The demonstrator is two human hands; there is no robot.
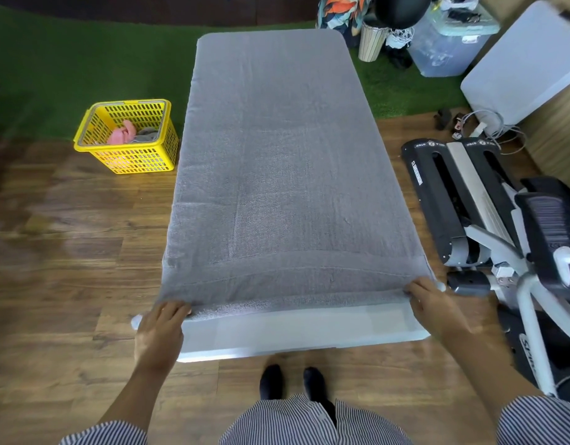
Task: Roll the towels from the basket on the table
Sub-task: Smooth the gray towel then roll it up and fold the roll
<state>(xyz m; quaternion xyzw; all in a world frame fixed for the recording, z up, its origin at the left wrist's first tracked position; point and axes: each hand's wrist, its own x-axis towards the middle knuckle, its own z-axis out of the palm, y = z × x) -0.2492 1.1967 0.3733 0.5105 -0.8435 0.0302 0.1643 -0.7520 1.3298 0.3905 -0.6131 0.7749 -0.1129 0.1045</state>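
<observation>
**Pinching towel's near corners**

Gripping the grey towel at its near edge: left hand at 7 o'clock, right hand at 5. Spread flat over the table. Yellow basket at 10 o'clock, seemingly holding pink and grey cloth.

The fingertips of the left hand are hidden under the near edge of the grey towel, so the grip there cannot be seen. The fingertips of the right hand are also tucked into the fold. Beyond the fingers, the towel covers nearly all of the table. In the yellow basket, the pink and grey cloths are too small to count. The exercise machine is cut by the right edge.
</observation>
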